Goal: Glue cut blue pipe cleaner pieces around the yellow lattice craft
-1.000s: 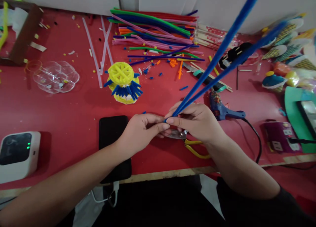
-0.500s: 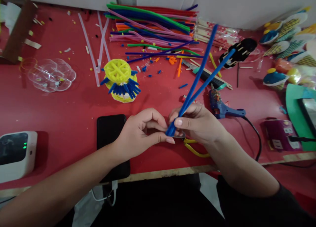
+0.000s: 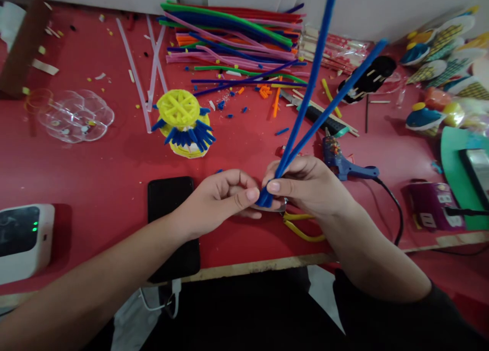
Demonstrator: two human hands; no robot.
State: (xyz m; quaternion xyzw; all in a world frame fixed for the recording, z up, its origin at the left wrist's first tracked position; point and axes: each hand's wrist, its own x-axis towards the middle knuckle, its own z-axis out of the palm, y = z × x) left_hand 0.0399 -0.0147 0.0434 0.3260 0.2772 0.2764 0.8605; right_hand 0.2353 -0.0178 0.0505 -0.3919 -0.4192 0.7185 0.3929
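Note:
Blue pipe cleaners (image 3: pixel 317 60) are bunched at their lower end, and two long strands fan upward. My right hand (image 3: pixel 305 185) pinches the bunch between thumb and fingers. From the other side, my left hand (image 3: pixel 229 195) has its thumb and curled fingers at the lower tip; its inner fingers are partly hidden. A small blue bit pokes out behind the left knuckles. Just below the hands lie yellow-handled scissors (image 3: pixel 301 234), blades mostly covered. A yellow and blue pipe-cleaner piece (image 3: pixel 183 122) stands beyond my left hand.
Many coloured pipe cleaners (image 3: pixel 233 35) are piled at the back. A glue gun (image 3: pixel 349 168) and a cutter knife (image 3: pixel 324 119) lie to the right. A black phone (image 3: pixel 171 200) lies under my left wrist; a clear tray (image 3: pixel 76 117) and a white device (image 3: pixel 26 239) are left.
The strands' upper ends have swung higher and further apart. My left thumb has shifted up along the bunch, and a small blue bit now shows behind my left hand.

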